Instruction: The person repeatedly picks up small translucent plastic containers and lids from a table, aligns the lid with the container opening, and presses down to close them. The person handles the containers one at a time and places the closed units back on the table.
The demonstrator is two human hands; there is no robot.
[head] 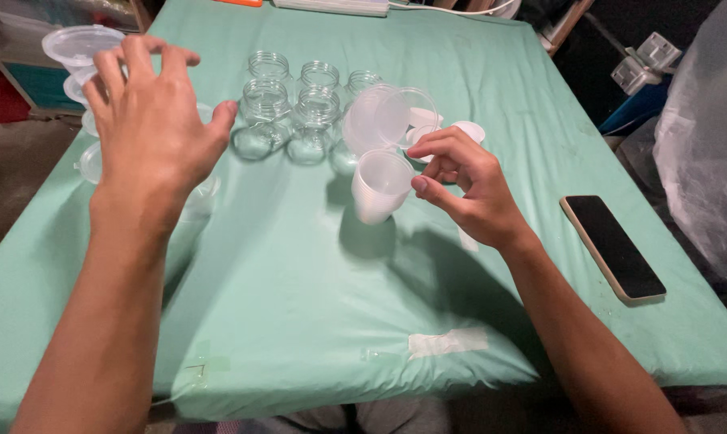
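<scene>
The plastic cup (379,186) is translucent, frosted white, round-rimmed and tapered toward its base; it appears to be the top of a short nested stack. It is tilted with its open mouth toward the camera, held just above the green tablecloth (299,281) near the table centre. The right hand (464,189) grips it at the rim, thumb and fingertips pinched on the right edge. Directly behind the cup, a clear hinged-lid container (388,116) stands open, with white lids (468,130) beside it. Further left, clear glass jars (291,100) stand in two rows. The left hand (151,120) hovers open, fingers spread, holding nothing, above a group of clear lidded tubs (78,44) at the left table edge. A dark phone (612,245) lies flat at the right.
</scene>
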